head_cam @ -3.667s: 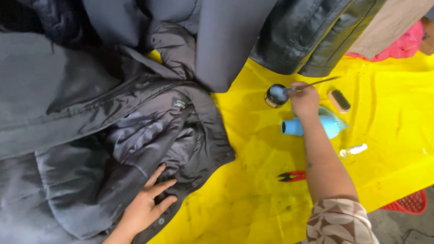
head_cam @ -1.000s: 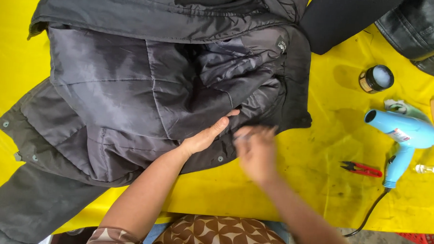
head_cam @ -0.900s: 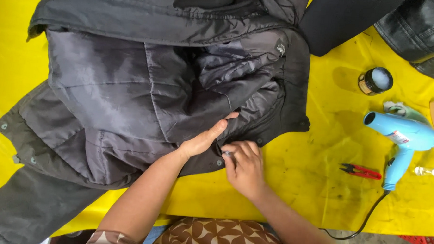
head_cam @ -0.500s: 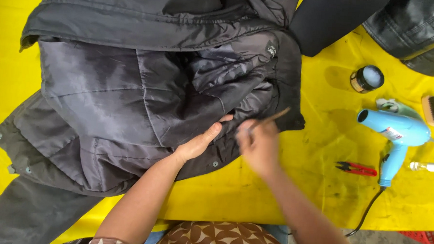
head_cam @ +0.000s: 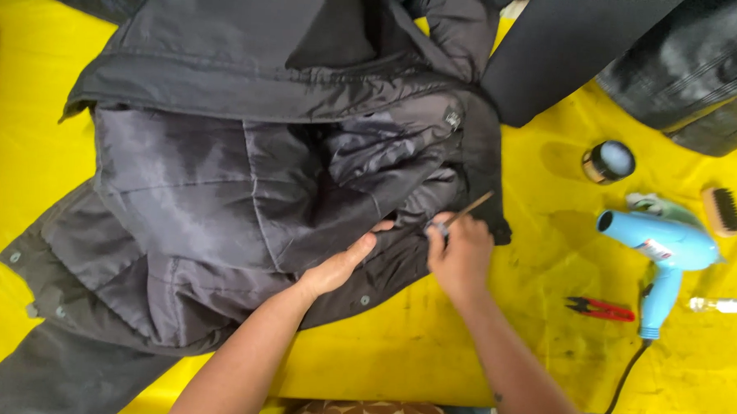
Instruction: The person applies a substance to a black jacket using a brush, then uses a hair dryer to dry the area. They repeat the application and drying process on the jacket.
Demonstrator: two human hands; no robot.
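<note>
Jacket (head_cam: 245,219), dark grey, spread open on yellow surface (head_cam: 544,319). Left hand (head_cam: 342,263) laid flat and open on lower edge of jacket. Right hand (head_cam: 463,253) closed around thin brush (head_cam: 466,212), tip touching fabric. Blue hairdryer (head_cam: 661,250), red clippers (head_cam: 600,308), round tin (head_cam: 608,161) near.

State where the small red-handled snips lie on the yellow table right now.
In the head view the red-handled snips lie right of the right hand, on the yellow table cover, just left of the blue hair dryer.
</note>
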